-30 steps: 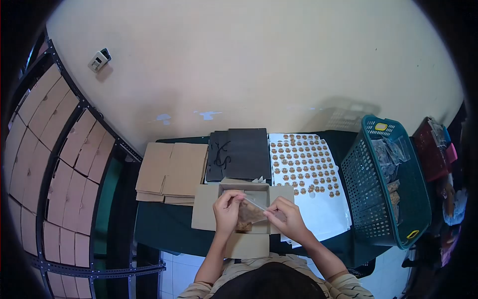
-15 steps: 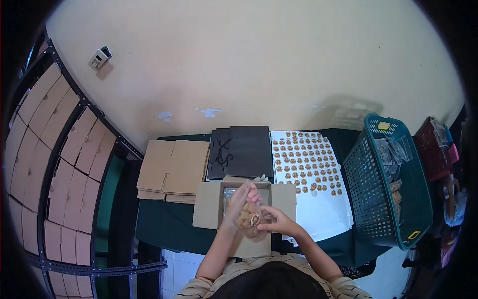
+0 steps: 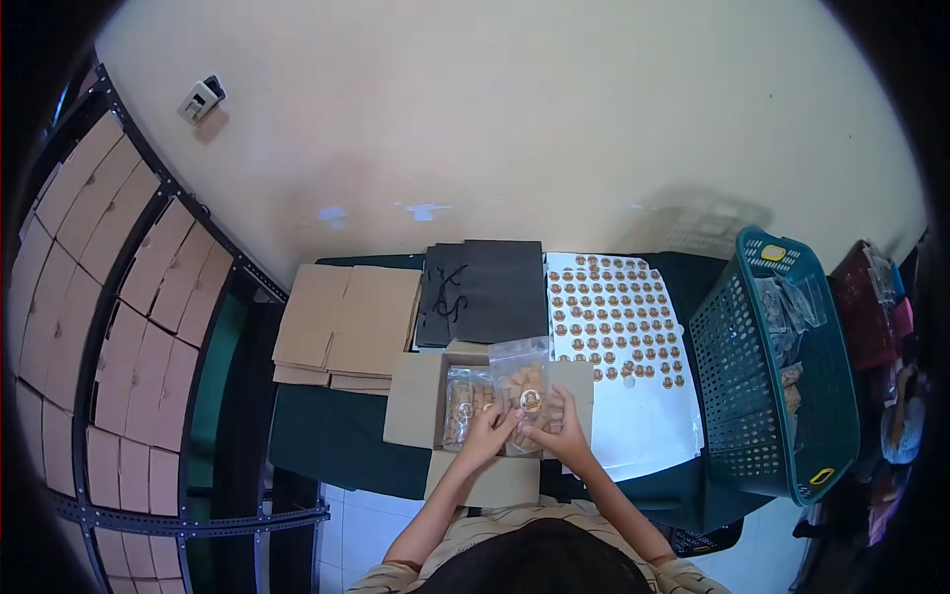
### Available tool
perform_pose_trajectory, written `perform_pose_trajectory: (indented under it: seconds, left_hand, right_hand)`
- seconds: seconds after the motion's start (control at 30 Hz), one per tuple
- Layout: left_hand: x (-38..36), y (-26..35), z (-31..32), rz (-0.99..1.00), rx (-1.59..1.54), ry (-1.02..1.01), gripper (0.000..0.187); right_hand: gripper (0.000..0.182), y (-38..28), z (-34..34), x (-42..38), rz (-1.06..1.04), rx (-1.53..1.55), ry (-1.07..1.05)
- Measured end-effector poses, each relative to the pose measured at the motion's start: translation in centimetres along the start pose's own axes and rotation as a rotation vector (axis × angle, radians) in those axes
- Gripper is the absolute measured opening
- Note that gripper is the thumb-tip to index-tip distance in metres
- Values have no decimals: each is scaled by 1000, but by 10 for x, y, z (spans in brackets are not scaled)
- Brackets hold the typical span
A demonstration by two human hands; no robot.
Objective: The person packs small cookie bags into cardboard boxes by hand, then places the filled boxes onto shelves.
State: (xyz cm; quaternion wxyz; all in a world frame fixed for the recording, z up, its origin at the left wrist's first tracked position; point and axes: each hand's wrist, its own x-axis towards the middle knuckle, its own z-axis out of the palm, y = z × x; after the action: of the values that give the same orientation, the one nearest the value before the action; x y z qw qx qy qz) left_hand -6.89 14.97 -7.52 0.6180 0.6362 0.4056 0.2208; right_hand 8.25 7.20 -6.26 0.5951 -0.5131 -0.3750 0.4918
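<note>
A clear pouch of light brown snack pieces (image 3: pixel 522 379) with a round sticker is held over the right part of an open cardboard box (image 3: pixel 408 401). My left hand (image 3: pixel 487 433) grips the pouch's lower left side, its fingertips beside the sticker. At the lower right, my right hand (image 3: pixel 561 432) has its thumb on the front of the pouch and its fingers around the edge. Another filled pouch (image 3: pixel 460 406) lies in the left part of the box. The pouch in my hands hides the box's right interior.
Flat cardboard pieces (image 3: pixel 376 317) and black sheets (image 3: pixel 503 292) lie behind the box. Sticker sheets (image 3: pixel 633 426) are to the right, beside a green basket (image 3: pixel 727 366) holding bags. Shelves of boxes (image 3: pixel 148 366) stand at the left.
The held pouch has turned upright and flat, its top now spread open to view. My left hand has moved down from the pouch's top to its lower left side.
</note>
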Motion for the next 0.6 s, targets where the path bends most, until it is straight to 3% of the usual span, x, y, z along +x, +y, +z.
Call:
perform_pose_trajectory:
  seconds: [0.1,0.2,0.23,0.27,0.3,0.33,0.37,0.47,0.5,0.53,0.6]
  left_hand:
    - [-5,4,-1,-1,50,-40,33]
    - [-4,4,4,62,-273,-1,40]
    - [-4,-1,-2,-67,-73,23,40]
    - [-2,-12,-7,-66,-75,24,40]
    - [0,-27,-12,82,189,87,38]
    - [0,-38,-16,227,455,150,37]
    - [0,-49,-20,170,482,147,37]
    - [-3,-84,-23,146,727,134,40]
    - [-5,-83,-23,97,854,71,48]
    - [-7,-82,-22,96,855,75,48]
    - [-9,-80,-18,-112,821,-42,60]
  right_hand:
    - [83,-14,0,-5,32,-123,7]
    - [82,-3,0,-3,104,-6,5]
    - [81,-1,0,-3,96,-150,13]
    - [79,2,0,-1,87,-294,22]
    - [79,13,-2,2,89,-296,21]
    - [76,30,-3,7,1,-498,4]
    - [73,47,-4,11,-88,-697,-15]
    - [65,76,15,18,-79,-810,36]
    - [65,72,23,22,84,-753,-9]
    - [65,73,29,24,82,-752,-12]
    - [69,81,36,25,247,-807,-3]
